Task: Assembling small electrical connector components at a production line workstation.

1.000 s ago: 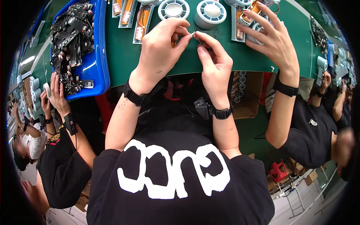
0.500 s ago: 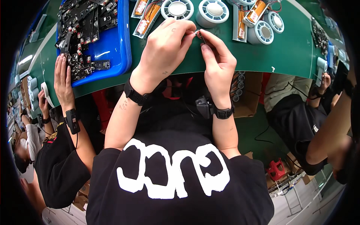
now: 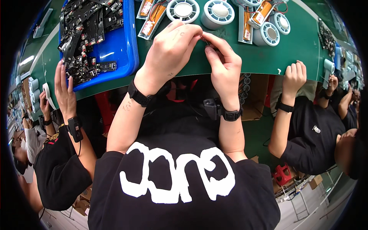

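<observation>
My left hand (image 3: 174, 50) and my right hand (image 3: 224, 63) meet over the near part of the green table, fingertips touching in a pinch. A small dark, thin piece (image 3: 208, 43) shows at my right fingertips; its kind is too small to tell. Whatever my left fingers pinch is hidden behind them. Just beyond my hands stand round light-blue fan-like housings (image 3: 217, 14) with slotted rims. Orange battery packs (image 3: 152, 19) in pale holders with thin wires lie to the left of these, beyond my left hand.
At the left a blue tray (image 3: 132, 57) holds a heap of black circuit boards (image 3: 82, 40); a co-worker's hand (image 3: 65, 88) touches its near side. More housings (image 3: 267, 34) and battery packs lie right of centre. Another co-worker's fist (image 3: 294, 76) is at the table edge on the right.
The blue tray has shifted slightly right. The right-hand co-worker's raised fist has come to the table edge. The left co-worker's fingers have spread. My hands stay together, almost unmoved.
</observation>
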### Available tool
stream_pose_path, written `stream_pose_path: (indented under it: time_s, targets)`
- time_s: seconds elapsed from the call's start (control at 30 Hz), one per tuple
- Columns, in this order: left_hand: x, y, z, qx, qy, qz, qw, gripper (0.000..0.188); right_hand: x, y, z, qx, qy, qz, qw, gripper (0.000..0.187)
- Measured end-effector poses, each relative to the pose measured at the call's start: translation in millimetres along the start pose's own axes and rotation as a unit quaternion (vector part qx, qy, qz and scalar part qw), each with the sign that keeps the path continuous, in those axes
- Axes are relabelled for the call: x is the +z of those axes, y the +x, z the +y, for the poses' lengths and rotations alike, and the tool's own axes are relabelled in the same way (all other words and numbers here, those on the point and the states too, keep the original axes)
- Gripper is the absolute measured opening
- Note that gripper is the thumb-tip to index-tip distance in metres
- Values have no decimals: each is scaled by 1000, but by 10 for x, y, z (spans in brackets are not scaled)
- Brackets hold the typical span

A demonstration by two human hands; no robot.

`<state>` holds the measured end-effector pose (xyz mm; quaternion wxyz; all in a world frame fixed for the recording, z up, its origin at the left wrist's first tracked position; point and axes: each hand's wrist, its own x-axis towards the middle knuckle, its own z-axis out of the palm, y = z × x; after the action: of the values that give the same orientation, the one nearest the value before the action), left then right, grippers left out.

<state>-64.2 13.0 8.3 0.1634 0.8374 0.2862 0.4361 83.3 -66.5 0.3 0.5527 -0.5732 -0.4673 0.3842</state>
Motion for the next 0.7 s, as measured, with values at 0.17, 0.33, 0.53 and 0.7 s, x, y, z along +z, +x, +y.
stream_pose_path:
  time_s: [0.17, 0.33, 0.53, 0.7]
  targets:
    - [-35, 215, 30, 16, -16, -4, 1000, 20, -174, 197, -192, 3, 21, -38, 999, 33]
    - [-210, 193, 88, 67, 22, -58, 996, 28, -239, 178, -262, -29, -19, -82, 996, 34]
    - [-199, 22, 283, 51, 6, -80, 995, 27, -368, -48, -221, 24, -3, -120, 992, 28]
    - [-226, 99, 185, 34, -35, -102, 994, 25, -405, 70, -183, 26, 6, -153, 988, 28]
